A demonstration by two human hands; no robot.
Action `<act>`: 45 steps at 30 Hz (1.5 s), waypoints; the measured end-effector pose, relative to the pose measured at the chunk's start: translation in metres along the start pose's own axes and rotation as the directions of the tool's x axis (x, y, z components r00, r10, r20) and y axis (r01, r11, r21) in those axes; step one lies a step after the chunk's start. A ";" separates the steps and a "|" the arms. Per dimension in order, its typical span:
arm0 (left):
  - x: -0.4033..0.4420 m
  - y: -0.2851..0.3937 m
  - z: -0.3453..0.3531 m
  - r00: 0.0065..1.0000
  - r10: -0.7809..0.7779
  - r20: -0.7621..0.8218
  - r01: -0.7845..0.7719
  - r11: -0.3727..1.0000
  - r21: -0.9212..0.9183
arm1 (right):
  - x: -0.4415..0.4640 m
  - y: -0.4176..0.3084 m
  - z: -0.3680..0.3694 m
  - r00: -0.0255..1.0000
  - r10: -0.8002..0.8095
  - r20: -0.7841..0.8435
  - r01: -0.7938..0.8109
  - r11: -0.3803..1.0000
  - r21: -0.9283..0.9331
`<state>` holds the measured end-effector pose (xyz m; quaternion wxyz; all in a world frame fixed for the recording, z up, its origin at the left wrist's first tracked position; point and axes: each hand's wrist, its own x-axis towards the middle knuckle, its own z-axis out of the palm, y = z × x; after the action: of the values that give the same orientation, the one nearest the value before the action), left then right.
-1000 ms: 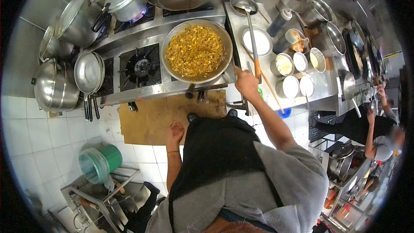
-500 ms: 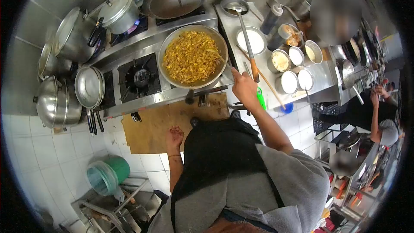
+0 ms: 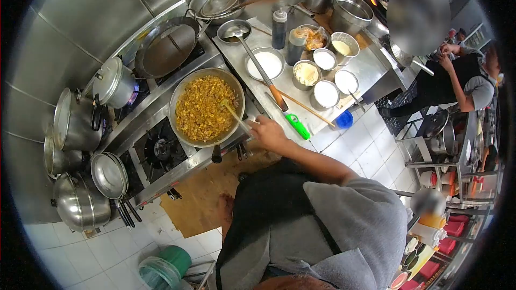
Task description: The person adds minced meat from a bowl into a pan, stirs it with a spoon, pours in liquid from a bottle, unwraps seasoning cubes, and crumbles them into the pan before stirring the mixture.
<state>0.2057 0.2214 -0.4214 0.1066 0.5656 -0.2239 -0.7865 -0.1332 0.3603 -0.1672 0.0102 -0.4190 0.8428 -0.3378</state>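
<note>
Head cam, looking down at a kitchen stove [image 3: 193, 154]. A wide pan [image 3: 237, 87] sat on it at centre-L, w/ a yellow-brown chopped mix [image 3: 204, 110] spread over its base. The R hand [image 3: 267, 133] was at the pan's R side, fingers clamped on the handle of a stirring utensil [image 3: 231, 111], whose far end lay in the mix. The L hand [image 3: 226, 207] hung low by the apron [image 3: 263, 204], apart from the pan; couldn't tell if its fingers were apart or together.

Step in hand: prob. stirring or turning the mix. Next move, as a judgement, called for a firm grip & a low sweep, keeping food inside the rim; pan handle [image 3: 216, 154] was free if steadying was needed.

Hard to make out: utensil's tip, sunk in food; its grip end, covered by the R hand; any flame under the pan; L hand, dim & partly hidden. Co-worker [image 3: 457, 78] at far R: head blurred, held item unclear. Frame corners cut off, black.
</note>
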 end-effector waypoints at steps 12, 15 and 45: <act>-0.044 -0.049 -0.031 0.987 0.092 -0.131 0.001 0.813 0.582 | 0.042 0.040 -0.088 0.949 0.315 0.018 -0.304 0.899 0.315; -0.057 -0.062 -0.035 0.980 0.121 -0.158 -0.002 0.799 0.601 | 0.087 0.056 -0.090 0.946 0.284 -0.154 -0.191 0.877 0.442; -0.141 -0.196 -0.040 0.887 0.324 -0.327 -0.013 0.728 0.686 | 0.237 0.077 -0.129 0.899 0.191 -0.395 -0.031 0.926 0.377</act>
<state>0.3078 0.4438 -0.4057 0.0167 0.6997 -0.5125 -0.4974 -0.3796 0.2957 -0.0493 -0.0770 -0.2766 0.7708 -0.5688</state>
